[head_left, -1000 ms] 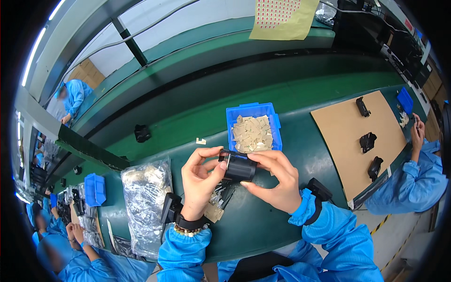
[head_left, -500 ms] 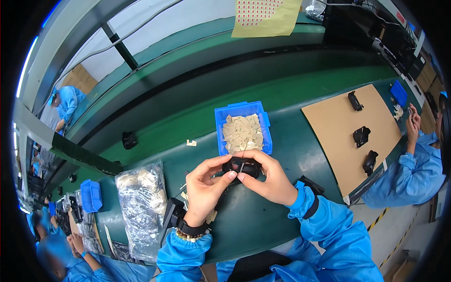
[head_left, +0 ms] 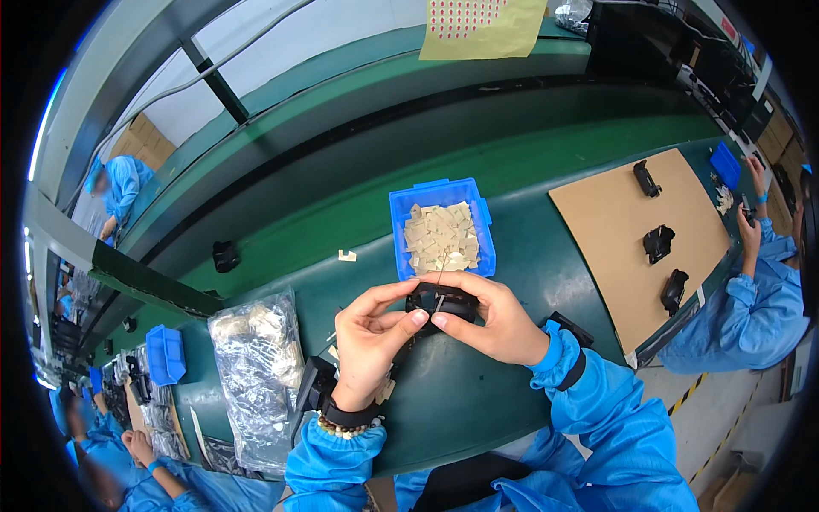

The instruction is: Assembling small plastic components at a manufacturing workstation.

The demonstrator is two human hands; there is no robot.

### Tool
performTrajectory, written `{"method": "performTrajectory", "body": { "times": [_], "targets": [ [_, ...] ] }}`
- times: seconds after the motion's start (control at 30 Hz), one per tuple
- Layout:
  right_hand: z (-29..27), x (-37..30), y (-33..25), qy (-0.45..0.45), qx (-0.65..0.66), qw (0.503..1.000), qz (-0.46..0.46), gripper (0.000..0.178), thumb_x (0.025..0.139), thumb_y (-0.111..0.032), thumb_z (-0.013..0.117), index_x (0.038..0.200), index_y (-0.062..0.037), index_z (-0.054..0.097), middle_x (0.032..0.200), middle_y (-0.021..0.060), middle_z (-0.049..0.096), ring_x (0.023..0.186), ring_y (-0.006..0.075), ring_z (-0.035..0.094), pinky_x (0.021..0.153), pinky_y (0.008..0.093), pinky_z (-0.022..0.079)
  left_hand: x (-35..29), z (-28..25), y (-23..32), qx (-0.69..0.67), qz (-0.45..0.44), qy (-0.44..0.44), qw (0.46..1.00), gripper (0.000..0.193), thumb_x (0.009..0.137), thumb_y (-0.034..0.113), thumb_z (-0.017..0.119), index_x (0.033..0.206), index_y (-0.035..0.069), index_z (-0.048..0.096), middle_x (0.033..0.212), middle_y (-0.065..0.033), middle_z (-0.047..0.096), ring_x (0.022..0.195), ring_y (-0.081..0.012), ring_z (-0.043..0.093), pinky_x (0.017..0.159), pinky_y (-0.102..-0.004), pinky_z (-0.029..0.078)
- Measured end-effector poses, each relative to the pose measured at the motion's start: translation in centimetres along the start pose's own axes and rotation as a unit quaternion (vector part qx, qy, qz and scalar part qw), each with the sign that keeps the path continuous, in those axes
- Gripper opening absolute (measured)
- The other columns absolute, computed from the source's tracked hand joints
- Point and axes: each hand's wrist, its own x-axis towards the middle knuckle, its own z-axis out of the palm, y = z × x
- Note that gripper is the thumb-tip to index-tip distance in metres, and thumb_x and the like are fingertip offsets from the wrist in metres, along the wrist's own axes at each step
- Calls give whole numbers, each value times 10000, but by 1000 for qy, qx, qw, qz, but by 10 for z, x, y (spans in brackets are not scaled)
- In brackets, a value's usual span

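Note:
A small black part (head_left: pixel 441 300) is held between both my hands just above the green bench. My left hand (head_left: pixel 369 339) pinches its left end with thumb and fingers. My right hand (head_left: pixel 488 319) grips its right side, thumb pressed near the middle. Right behind the part sits a blue bin (head_left: pixel 482 226) filled with several small beige pieces (head_left: pixel 439 237). A thin wire or strip rises from the part toward the bin.
A clear plastic bag (head_left: pixel 254 367) of parts lies at my left. A cardboard sheet (head_left: pixel 614 230) with three black parts lies to the right, where another person (head_left: pixel 751 290) in blue works. A loose beige piece (head_left: pixel 345 255) and a black part (head_left: pixel 225 254) lie farther back. More workers sit far left.
My hands and the black part have come lower and closer to the bench, and my fingers have closed in more tightly over the part's top.

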Motion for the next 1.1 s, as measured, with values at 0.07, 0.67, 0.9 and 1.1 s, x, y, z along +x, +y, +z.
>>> {"method": "performTrajectory", "body": {
  "times": [0.07, 0.67, 0.9, 1.1],
  "targets": [
    [-1, 0, -1, -3, -1, 1000, -2, 477, 899, -18, 638, 1348, 36, 485, 1299, 134, 571, 1207, 192, 548, 1045, 334, 432, 0, 1, -1, -4, 0, 1, 1000, 342, 826, -110, 677, 1159, -73, 612, 1184, -180, 640, 961, -213, 691, 857, -268, 568],
    [3, 0, 6, 26, 32, 999, 1, 430, 876, -17, 636, 1292, 30, 537, 1196, 131, 638, 1121, 190, 607, 978, 321, 479, -1, 4, -5, -16, -36, 21, 999, 337, 832, -115, 670, 1158, -91, 591, 1156, -215, 649, 970, -232, 692, 858, -276, 571],
    [-7, 3, -1, -7, 78, 996, 35, 474, 891, -1, 634, 1338, 40, 482, 1270, 125, 577, 1198, 181, 547, 1044, 328, 430, 5, 6, 4, -80, -66, -16, 994, 480, 819, -102, 686, 1270, -49, 529, 1244, -180, 576, 984, -203, 669, 861, -280, 570],
    [-7, 5, -7, 6, 108, 993, 39, 527, 917, -63, 624, 1401, -25, 419, 1309, 108, 533, 1220, 182, 523, 1050, 338, 410, 10, 0, 8, 64, 5, -85, 994, 577, 801, -137, 675, 1335, -13, 493, 1310, -148, 528, 1002, -189, 648, 864, -275, 568]
  ]
}}
